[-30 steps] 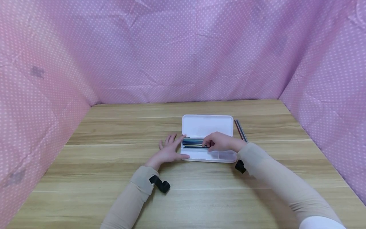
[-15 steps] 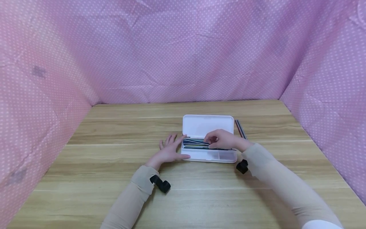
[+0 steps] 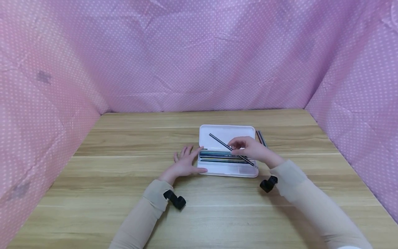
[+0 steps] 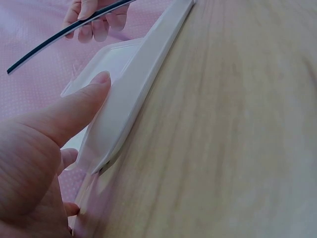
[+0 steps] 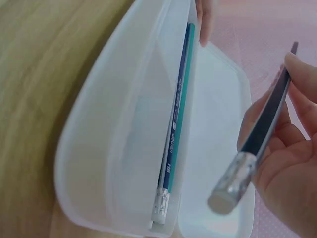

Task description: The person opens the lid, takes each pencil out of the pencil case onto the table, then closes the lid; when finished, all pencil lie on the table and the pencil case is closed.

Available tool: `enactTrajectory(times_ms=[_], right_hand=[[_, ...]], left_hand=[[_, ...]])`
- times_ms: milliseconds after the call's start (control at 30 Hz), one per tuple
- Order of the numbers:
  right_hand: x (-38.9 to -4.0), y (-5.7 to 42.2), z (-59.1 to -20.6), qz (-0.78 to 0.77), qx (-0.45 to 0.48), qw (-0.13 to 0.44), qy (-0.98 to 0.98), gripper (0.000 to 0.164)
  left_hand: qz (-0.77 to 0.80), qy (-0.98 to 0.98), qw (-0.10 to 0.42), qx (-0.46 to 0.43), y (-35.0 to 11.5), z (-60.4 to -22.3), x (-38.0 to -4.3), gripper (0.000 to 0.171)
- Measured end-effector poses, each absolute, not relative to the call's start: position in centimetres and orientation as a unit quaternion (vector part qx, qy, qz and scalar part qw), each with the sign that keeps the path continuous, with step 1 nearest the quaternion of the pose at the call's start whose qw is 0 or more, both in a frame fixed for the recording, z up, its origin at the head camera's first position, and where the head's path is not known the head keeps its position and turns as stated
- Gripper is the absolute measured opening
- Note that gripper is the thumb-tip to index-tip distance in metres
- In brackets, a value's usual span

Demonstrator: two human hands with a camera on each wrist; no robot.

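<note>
A white plastic pencil case [image 3: 217, 168] lies with its lid [image 3: 203, 133] folded back, several pencils [image 3: 214, 157] lengthwise in its rear compartment. My right hand [image 3: 245, 148] pinches one dark pencil [image 3: 220, 141] between thumb and fingers, slanting over the case, far end up over the lid. In the right wrist view, this pencil [image 5: 265, 121] has a silver ferrule and a white eraser [image 5: 223, 202] toward the camera. My left hand [image 3: 183, 166] is spread at the case's left end, its thumb [image 4: 86, 101] along the near wall and index finger at the back corner.
Beside the case on the right, a few more pencils [image 3: 262, 139] lie on the wooden table [image 3: 217, 214]. A small divided section [image 3: 247, 169] fills the case's front right corner. Pink dotted cloth [image 3: 199, 62] hangs behind and along both sides of the table.
My right hand has drawn a pencil up out of the case, moving slightly right and tilting it across the box. The left hand has kept its place.
</note>
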State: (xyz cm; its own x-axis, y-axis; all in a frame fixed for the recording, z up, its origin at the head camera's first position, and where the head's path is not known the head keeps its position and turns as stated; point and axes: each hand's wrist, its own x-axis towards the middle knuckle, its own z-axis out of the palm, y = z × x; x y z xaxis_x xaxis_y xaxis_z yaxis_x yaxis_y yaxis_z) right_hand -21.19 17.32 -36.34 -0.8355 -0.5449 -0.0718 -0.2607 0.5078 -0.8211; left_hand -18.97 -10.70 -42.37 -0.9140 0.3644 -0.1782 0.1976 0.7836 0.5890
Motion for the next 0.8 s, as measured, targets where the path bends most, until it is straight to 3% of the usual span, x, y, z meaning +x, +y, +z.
enactTrajectory(times_ms=[500,800], right_hand=[[-19.8,19.2,-36.6,-0.535,-0.141,0.137,0.822,0.035],[-19.4,20.7,-37.2,-0.598,-0.088,0.169,0.779,0.039]], left_hand=[[0.291,0.934,0.145,0.149,-10.7,-42.6,-19.1,0.090],[0.290,0.934,0.145,0.150,-10.7,-42.5,-19.1,0.090]])
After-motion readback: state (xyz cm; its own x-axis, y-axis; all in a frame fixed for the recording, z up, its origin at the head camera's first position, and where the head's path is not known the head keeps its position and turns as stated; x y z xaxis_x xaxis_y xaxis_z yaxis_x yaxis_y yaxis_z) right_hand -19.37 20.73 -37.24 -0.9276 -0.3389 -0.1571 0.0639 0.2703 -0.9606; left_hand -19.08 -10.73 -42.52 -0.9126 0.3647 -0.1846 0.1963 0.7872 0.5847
